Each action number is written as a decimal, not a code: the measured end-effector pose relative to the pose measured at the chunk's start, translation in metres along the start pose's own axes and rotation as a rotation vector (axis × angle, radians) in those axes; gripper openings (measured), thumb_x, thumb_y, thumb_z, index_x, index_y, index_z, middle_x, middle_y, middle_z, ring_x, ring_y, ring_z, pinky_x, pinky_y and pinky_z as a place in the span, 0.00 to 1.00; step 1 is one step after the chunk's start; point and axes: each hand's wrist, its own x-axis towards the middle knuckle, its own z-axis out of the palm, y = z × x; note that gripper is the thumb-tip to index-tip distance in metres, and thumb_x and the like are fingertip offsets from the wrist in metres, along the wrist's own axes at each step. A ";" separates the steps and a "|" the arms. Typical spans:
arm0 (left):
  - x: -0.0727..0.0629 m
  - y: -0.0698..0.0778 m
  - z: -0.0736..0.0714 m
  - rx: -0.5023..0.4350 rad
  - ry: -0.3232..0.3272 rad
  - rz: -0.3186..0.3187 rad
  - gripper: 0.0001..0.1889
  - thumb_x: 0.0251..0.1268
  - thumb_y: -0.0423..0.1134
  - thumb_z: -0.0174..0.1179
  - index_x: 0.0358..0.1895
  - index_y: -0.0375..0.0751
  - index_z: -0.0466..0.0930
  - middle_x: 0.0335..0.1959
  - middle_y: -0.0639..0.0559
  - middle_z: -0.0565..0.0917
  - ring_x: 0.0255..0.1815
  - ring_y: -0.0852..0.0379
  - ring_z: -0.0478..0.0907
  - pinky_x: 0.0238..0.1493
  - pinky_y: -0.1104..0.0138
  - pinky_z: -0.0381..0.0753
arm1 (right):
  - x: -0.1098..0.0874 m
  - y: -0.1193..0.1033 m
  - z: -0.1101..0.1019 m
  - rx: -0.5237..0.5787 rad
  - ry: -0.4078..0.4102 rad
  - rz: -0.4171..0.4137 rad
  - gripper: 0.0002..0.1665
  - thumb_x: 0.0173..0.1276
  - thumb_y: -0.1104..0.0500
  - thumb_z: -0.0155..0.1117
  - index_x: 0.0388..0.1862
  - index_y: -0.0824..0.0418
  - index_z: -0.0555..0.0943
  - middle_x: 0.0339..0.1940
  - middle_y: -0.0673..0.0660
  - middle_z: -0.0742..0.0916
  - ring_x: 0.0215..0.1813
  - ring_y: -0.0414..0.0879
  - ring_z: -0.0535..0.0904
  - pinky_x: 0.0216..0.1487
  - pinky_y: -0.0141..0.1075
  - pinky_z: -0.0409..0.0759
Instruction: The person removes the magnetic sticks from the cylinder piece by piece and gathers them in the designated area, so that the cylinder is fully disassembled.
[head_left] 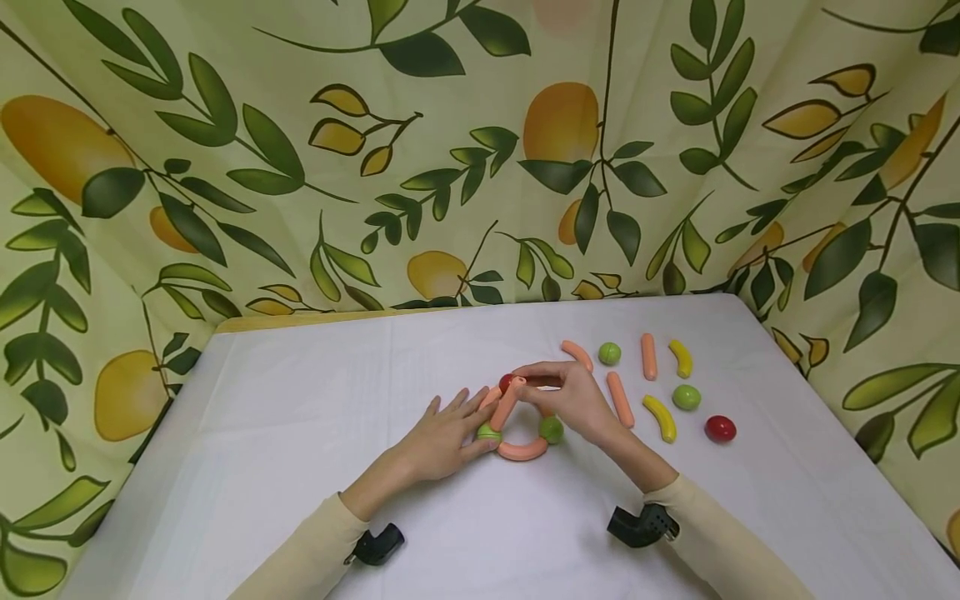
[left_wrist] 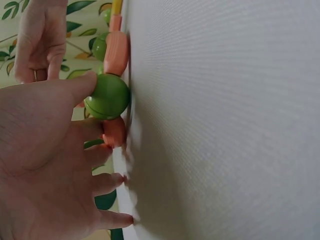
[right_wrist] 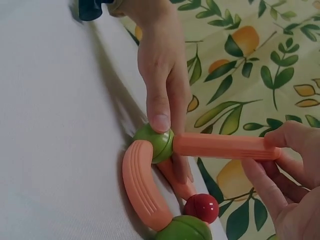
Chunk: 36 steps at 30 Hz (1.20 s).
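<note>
My left hand (head_left: 442,442) lies spread on the table, with the thumb and index finger on either side of a green ball (right_wrist: 162,146). My right hand (head_left: 573,400) pinches one end of a straight salmon-pink stick (right_wrist: 227,146). The stick's other end meets that green ball, and the stick slants up from it. A curved pink stick (head_left: 522,452) joins this ball to a second green ball (head_left: 551,430). A red ball (right_wrist: 202,207) sits at the far side of the ring, partly behind my right fingers in the head view. Another pink stick runs beneath my left fingers.
To the right lie loose pieces: straight pink sticks (head_left: 620,400), a curved pink stick (head_left: 577,355), yellow curved sticks (head_left: 660,418), green balls (head_left: 686,397) and a red ball (head_left: 721,429). A fruit-patterned curtain (head_left: 465,200) hangs behind the white-covered table (head_left: 315,383).
</note>
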 end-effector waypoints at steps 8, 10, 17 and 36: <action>0.001 0.000 0.001 -0.013 -0.013 -0.021 0.35 0.73 0.61 0.48 0.76 0.49 0.58 0.79 0.51 0.53 0.78 0.40 0.48 0.71 0.35 0.44 | -0.001 0.005 0.000 0.057 0.018 0.059 0.21 0.62 0.54 0.73 0.51 0.64 0.85 0.50 0.58 0.88 0.52 0.50 0.83 0.49 0.36 0.82; 0.001 0.001 0.001 -0.012 -0.011 -0.019 0.35 0.73 0.61 0.48 0.76 0.49 0.59 0.79 0.50 0.54 0.78 0.40 0.49 0.71 0.35 0.45 | -0.001 0.007 0.000 0.074 0.034 0.078 0.21 0.63 0.55 0.72 0.51 0.64 0.85 0.49 0.58 0.88 0.49 0.49 0.84 0.45 0.32 0.82; 0.002 0.003 -0.001 -0.004 -0.012 -0.016 0.33 0.73 0.60 0.49 0.75 0.49 0.61 0.78 0.50 0.55 0.77 0.39 0.50 0.70 0.35 0.46 | -0.003 0.009 0.000 0.126 0.067 0.121 0.23 0.63 0.57 0.72 0.53 0.69 0.83 0.48 0.60 0.88 0.46 0.45 0.85 0.43 0.28 0.81; 0.002 -0.001 -0.002 0.002 -0.025 -0.022 0.33 0.73 0.60 0.48 0.75 0.49 0.60 0.79 0.51 0.54 0.78 0.40 0.50 0.71 0.36 0.45 | -0.005 0.006 -0.048 0.220 0.196 0.127 0.27 0.66 0.55 0.69 0.59 0.70 0.79 0.55 0.66 0.84 0.43 0.42 0.87 0.49 0.38 0.83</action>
